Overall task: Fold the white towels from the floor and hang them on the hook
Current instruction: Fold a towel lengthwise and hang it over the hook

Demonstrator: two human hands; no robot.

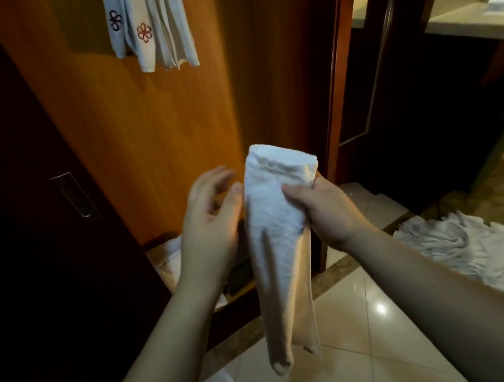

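A folded white towel (276, 236) hangs as a long narrow strip in front of me, its folded top at chest height. My right hand (320, 209) grips it near the top from the right side. My left hand (212, 220) is beside the towel's left edge with fingers spread and relaxed, its thumb touching the cloth. Several white towels with flower embroidery (149, 24) hang high on the wooden panel; the hook itself is out of view. More white towels (475, 257) lie crumpled on the floor at the right.
A wooden wardrobe panel (151, 134) stands straight ahead, with a dark sliding door (30, 211) at the left. White cloth (168, 258) lies at the wardrobe's bottom. A doorway at the right opens to a bathroom counter (475, 20). Glossy tiles (366, 321) cover the floor.
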